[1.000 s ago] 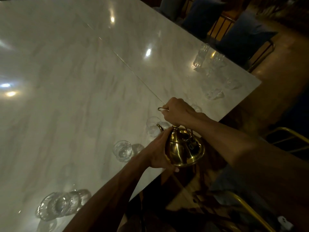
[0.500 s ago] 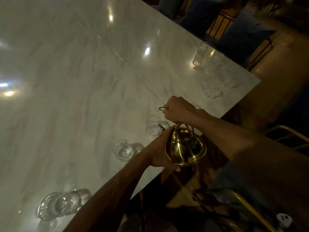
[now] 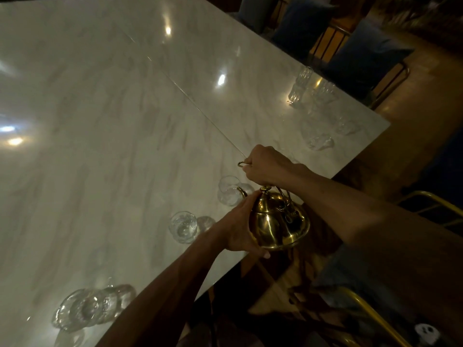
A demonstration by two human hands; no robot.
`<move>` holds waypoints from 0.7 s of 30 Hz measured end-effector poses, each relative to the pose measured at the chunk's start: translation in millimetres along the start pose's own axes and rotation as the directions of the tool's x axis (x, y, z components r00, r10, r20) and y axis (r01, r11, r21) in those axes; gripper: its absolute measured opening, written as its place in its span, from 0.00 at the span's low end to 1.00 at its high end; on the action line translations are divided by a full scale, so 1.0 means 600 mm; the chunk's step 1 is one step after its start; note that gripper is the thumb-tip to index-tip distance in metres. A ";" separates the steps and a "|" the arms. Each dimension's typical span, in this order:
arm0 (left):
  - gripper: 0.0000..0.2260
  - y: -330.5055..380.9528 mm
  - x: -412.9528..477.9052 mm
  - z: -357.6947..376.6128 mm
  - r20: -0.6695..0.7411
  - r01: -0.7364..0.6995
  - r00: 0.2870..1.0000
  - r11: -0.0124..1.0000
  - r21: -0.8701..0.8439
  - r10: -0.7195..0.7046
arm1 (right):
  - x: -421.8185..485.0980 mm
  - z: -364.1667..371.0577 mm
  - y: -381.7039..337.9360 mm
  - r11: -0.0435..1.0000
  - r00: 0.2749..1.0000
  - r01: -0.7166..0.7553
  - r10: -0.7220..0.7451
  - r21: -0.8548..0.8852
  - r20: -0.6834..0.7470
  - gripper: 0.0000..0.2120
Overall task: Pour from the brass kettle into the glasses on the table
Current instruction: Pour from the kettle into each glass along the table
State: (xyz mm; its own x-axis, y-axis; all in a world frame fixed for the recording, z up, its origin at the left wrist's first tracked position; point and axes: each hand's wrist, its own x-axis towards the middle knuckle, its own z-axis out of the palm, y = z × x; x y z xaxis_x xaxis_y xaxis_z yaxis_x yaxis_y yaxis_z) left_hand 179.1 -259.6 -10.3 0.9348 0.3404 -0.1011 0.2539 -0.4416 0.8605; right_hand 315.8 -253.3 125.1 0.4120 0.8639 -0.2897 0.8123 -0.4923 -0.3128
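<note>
Right of centre, over the table (image 3: pixel 125 126) edge: brass kettle (image 3: pixel 278 222), spout at the nearest glass (image 3: pixel 228 191). Held above by right hand (image 3: pixel 268 166) clamped on the handle (image 3: pixel 240 163), below by left hand (image 3: pixel 238 227) curled round the body. Second glass (image 3: pixel 183 227) just left.

The pale marble table (image 3: pixel 100 146) carries clear glasses (image 3: pixel 184 226) along its edge.

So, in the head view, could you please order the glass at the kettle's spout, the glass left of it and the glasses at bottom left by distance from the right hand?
From the right hand, gripping the brass kettle by its handle:
1. Glass at the spout, just lower-left.
2. Second glass, farther left.
3. Glass group, bottom-left corner.
</note>
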 end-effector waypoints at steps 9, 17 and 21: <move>0.65 0.001 -0.001 -0.002 0.010 -0.002 1.000 1.000 0.005 0.002 | 0.001 -0.001 0.000 1.000 1.000 -0.006 0.006 -0.010 0.017 0.17; 0.66 0.002 0.002 0.004 -0.005 0.015 1.000 1.000 -0.025 -0.015 | 0.002 -0.002 -0.002 1.000 1.000 0.000 0.000 -0.016 0.021 0.17; 0.65 0.006 0.000 0.000 0.013 0.007 1.000 1.000 -0.007 -0.007 | 0.002 -0.004 -0.002 1.000 1.000 -0.006 0.007 -0.024 0.025 0.17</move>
State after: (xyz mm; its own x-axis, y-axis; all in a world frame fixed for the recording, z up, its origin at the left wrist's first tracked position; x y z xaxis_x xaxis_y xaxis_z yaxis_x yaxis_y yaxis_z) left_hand 179.8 -261.2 -7.1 0.9361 0.3326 -0.1141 0.2591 -0.4331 0.8633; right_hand 316.3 -251.1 127.0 0.4069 0.8577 -0.3144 0.8194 -0.4948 -0.2893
